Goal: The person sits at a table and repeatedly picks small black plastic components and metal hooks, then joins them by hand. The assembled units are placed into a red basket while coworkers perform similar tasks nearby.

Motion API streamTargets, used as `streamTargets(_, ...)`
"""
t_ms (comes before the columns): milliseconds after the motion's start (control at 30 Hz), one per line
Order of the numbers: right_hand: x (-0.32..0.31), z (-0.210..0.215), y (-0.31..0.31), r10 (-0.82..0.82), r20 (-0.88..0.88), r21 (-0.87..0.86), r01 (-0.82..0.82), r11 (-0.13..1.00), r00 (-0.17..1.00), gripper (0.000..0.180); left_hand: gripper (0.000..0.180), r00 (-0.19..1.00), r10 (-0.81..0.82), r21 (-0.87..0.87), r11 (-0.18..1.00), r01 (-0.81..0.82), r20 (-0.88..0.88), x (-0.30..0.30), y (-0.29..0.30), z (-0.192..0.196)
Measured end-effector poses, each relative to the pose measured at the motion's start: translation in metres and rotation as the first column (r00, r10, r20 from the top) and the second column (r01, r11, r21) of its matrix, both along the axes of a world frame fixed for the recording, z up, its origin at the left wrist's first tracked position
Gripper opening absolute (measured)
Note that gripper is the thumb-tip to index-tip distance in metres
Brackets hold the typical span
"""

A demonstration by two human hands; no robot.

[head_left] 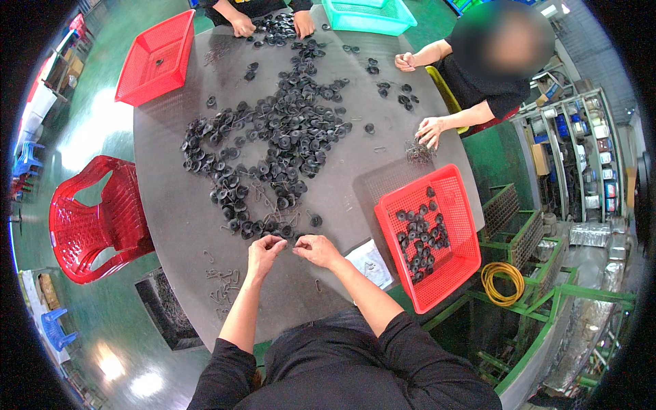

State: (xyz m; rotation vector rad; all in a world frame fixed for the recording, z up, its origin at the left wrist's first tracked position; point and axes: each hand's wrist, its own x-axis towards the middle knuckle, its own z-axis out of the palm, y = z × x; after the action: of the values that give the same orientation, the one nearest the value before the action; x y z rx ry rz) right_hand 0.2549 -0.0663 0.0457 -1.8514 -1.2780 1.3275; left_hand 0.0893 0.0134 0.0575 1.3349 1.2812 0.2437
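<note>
Grey table, black discs heaped, red basket right, red chair left.

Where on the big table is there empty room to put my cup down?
Bare patches: the table's left edge by the red chair, and between the left red basket and the black-parts pile. The middle is crowded.

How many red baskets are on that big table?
2. One red basket sits at the table's far left corner, nearly empty. The other red basket sits at the near right edge, holding black round parts. A teal basket sits at the far end.
</note>
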Motion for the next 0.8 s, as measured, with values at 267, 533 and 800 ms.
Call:
streamTargets(267,-0.01,-0.006,-0.007,0.045,-0.124,-0.004,-0.046,0.999,0.991,0.022,0.02,0.998,-0.054,0.021,0.998,0.053,0.034,0.001,-0.002,0.01)
streamTargets(533,-0.016,-0.013,-0.009,-0.244,-0.301,-0.155,0.205,0.966,0.922,0.019,0.02,0.994,0.011,0.018,1.0,-0.013,0.113,0.006,-0.004,0.0)
streamTargets(800,0.004,-0.025,-0.005,-0.432,-0.243,-0.225,0.383,0.896,0.868,0.021,0.025,1.0,-0.002,0.121,0.993,0.004,-0.022,-0.006,-0.003,-0.002)
